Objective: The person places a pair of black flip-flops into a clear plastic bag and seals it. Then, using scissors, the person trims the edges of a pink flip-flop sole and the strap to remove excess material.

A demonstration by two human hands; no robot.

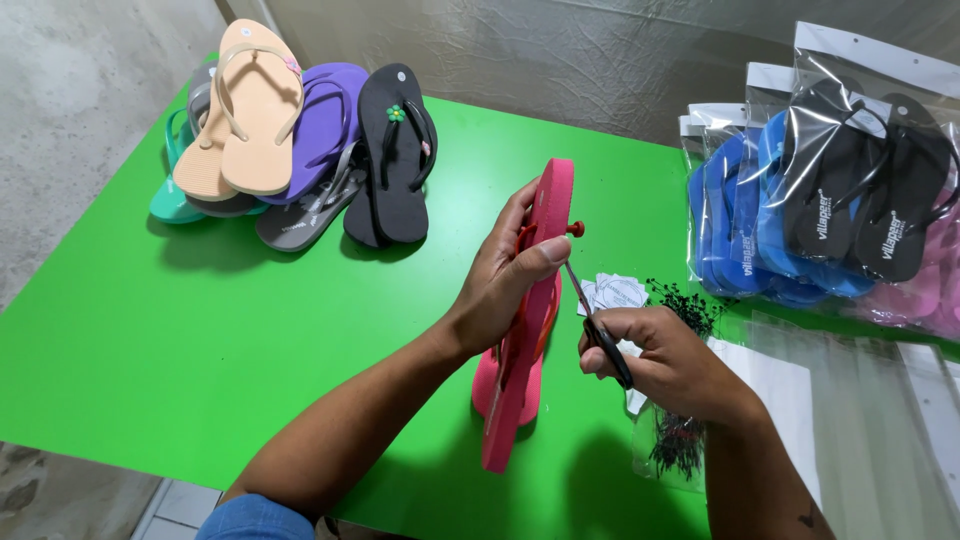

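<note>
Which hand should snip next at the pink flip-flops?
Probably the right hand: it holds the black-handled scissors, blades pointing at the pink foam flip-flops. The left hand is busy gripping them upright.

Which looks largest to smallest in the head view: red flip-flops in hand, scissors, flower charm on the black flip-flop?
1. Red flip-flops, though nearness to the camera enlarges them.
2. Scissors, partly hidden in the right hand.
3. Flower charm, smallest.
</note>
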